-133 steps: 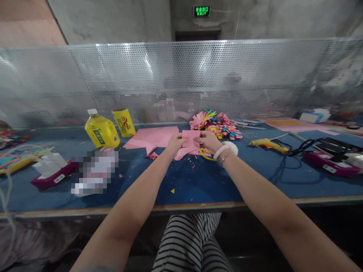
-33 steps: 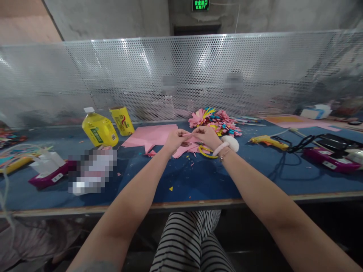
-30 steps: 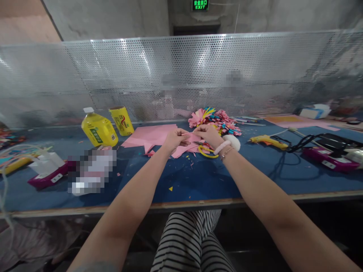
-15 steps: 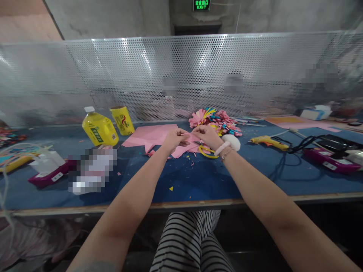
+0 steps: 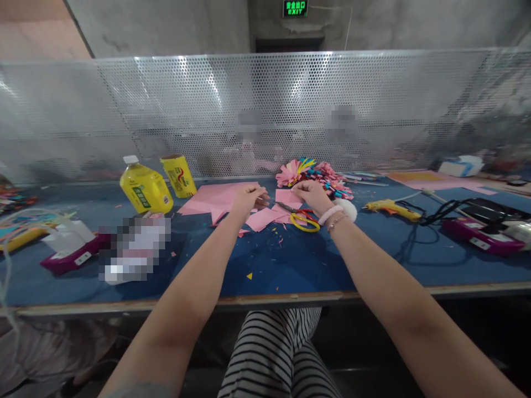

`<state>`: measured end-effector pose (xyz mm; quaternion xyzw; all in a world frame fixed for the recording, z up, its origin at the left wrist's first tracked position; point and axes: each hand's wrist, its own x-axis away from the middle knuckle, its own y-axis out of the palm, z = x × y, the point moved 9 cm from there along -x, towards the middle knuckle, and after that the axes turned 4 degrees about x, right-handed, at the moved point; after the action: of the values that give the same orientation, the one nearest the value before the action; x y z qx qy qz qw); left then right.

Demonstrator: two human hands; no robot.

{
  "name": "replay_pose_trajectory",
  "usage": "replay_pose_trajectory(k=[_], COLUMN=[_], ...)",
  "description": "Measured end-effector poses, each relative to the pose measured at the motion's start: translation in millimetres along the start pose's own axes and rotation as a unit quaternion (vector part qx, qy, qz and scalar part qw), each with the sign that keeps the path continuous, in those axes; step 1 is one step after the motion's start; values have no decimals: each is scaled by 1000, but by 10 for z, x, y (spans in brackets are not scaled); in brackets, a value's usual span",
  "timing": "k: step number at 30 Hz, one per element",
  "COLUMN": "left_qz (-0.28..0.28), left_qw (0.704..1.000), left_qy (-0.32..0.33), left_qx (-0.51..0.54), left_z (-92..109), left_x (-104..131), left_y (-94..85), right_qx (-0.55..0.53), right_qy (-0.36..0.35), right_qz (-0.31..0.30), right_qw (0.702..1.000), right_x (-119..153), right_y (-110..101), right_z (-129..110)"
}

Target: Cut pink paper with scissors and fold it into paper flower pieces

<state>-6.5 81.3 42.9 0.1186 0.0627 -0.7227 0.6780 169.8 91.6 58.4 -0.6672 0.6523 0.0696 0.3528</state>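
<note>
My right hand [image 5: 312, 194] pinches a small pink paper piece [image 5: 285, 197] at its right edge. To the left of that piece, my left hand [image 5: 250, 200] hangs with its fingers loosely apart and holds nothing that I can see. Scissors with yellow and red handles [image 5: 305, 223] lie below my right hand, their blades pointing left over pink paper. More cut pink pieces [image 5: 261, 219] rest between my hands. Behind my left hand lies a large pink paper sheet [image 5: 207, 199].
Left of the sheet stand a yellow liquid bottle [image 5: 145, 188] and a yellow can [image 5: 178, 177]. Fringed paper flowers [image 5: 315, 177] are heaped behind my right hand. Rightward lie a yellow glue gun [image 5: 392, 209] and a purple power strip [image 5: 483, 235]. A perforated metal screen [image 5: 186, 110] closes the back.
Both hands were together on pink paper. They have moved apart: the left let go and went left, while the right moved slightly right with the piece. The scissors now show more fully.
</note>
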Motion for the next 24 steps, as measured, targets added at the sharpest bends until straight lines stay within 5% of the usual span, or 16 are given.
replay_pose_trajectory(k=[9,20,24], left_qz=[-34,-83,-83], left_qw=[988,991,994], left_qy=[121,88,73], left_qx=[-92,-55,-16], left_z=[75,146,83], left_x=[64,77,32], left_y=[211,229,183], right_qx=[4,15,-74], right_qy=[-15,-11,65], right_qz=[-26,-33,-57], right_qw=[1000,999,993], right_x=[101,91,106], right_y=[193,128,171], right_z=[-257,-317,-163])
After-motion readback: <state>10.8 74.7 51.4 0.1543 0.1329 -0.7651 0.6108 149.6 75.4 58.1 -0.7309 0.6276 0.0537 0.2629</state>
